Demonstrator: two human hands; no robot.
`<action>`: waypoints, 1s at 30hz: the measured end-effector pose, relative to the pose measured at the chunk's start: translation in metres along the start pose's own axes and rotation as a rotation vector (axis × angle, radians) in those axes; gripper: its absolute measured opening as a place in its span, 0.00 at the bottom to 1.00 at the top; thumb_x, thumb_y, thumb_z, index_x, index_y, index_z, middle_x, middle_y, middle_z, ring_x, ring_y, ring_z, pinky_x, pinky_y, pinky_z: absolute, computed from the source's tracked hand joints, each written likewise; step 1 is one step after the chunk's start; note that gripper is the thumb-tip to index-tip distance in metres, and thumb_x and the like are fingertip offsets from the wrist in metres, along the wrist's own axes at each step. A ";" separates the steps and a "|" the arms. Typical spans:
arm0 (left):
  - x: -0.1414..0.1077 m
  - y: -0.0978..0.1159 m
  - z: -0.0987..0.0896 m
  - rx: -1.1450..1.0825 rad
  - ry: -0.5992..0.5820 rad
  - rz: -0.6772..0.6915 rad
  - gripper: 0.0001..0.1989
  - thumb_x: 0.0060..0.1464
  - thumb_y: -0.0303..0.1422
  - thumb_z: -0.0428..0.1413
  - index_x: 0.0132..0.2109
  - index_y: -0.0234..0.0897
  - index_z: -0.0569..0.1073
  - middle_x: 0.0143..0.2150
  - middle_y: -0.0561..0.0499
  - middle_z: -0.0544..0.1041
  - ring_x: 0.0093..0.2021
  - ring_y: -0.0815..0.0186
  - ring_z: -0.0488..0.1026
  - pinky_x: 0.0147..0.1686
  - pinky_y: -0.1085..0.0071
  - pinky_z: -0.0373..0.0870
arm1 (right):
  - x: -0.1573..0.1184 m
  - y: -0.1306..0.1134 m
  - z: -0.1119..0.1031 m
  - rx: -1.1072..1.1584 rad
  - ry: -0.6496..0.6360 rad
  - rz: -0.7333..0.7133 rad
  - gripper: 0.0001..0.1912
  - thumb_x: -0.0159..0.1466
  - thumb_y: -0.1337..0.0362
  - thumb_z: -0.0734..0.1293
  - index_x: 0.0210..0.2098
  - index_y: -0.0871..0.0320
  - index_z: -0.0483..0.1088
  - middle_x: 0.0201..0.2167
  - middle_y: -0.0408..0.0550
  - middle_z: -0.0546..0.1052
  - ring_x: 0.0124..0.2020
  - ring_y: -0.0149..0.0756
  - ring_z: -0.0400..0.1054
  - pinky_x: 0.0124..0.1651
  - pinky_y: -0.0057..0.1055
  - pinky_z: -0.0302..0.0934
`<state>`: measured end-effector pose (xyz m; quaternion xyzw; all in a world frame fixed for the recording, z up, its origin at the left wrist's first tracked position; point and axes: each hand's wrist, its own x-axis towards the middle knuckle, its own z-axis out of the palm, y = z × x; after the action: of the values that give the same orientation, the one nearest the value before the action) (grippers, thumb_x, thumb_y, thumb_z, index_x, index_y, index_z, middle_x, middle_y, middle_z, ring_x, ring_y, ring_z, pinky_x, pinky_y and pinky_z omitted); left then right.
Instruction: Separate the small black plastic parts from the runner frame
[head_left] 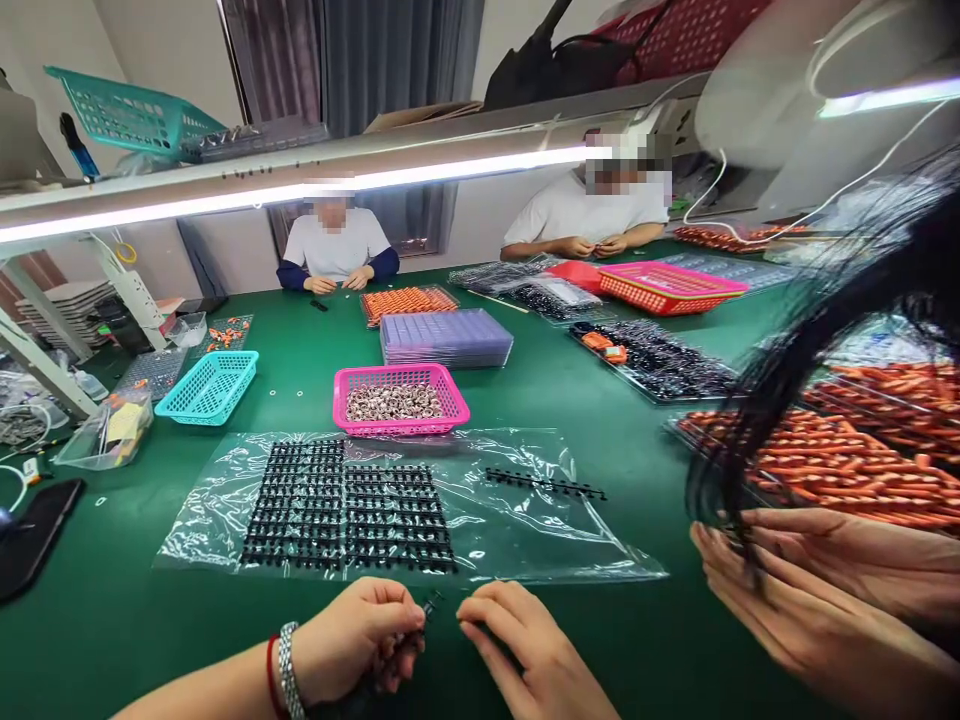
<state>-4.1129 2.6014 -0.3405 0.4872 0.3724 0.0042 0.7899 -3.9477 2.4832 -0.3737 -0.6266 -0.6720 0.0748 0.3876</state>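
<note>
My left hand (367, 640), with a silver bracelet and a red band at its wrist, is closed round a black plastic strip (431, 603) whose end sticks up past the thumb. Just right of it, my right hand (517, 645) has thumb and forefinger tips close together; whether anything small is between them is too small to tell. Beyond both hands lies a clear plastic sheet (517, 550) bearing rows of black strips (292, 505) and one separate strip (546, 484). Behind the sheet stands a pink basket (341, 400) of small metallic rings (394, 402).
A blue basket (210, 388) is at the left, a dark phone (37, 535) nearer. Stacked purple trays (446, 337) stand behind the pink basket. At right, another person's hands (817, 580) are beside orange parts (847, 465). Two people sit across the table.
</note>
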 end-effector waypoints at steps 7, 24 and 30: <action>0.000 0.003 0.000 0.184 0.007 0.034 0.20 0.41 0.49 0.58 0.28 0.35 0.66 0.15 0.57 0.67 0.12 0.76 0.59 0.12 0.79 0.53 | -0.007 0.006 0.014 -0.143 -0.050 -0.009 0.09 0.67 0.71 0.56 0.36 0.55 0.67 0.32 0.47 0.69 0.33 0.37 0.64 0.35 0.35 0.61; -0.003 -0.001 0.004 0.315 0.000 0.121 0.22 0.46 0.52 0.54 0.29 0.35 0.64 0.19 0.56 0.68 0.13 0.76 0.60 0.13 0.79 0.54 | 0.014 -0.010 0.002 0.428 -0.048 0.423 0.14 0.65 0.53 0.61 0.32 0.55 0.72 0.29 0.44 0.73 0.30 0.34 0.69 0.32 0.27 0.64; -0.002 -0.005 0.005 0.286 0.013 0.158 0.25 0.45 0.55 0.55 0.29 0.35 0.63 0.20 0.55 0.69 0.15 0.74 0.62 0.14 0.78 0.57 | 0.015 -0.014 0.001 0.526 -0.115 0.454 0.15 0.64 0.53 0.61 0.32 0.56 0.71 0.30 0.45 0.73 0.32 0.35 0.68 0.36 0.27 0.64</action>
<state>-4.1132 2.5937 -0.3416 0.6223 0.3346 0.0165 0.7074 -3.9576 2.4942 -0.3598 -0.6334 -0.4940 0.3650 0.4707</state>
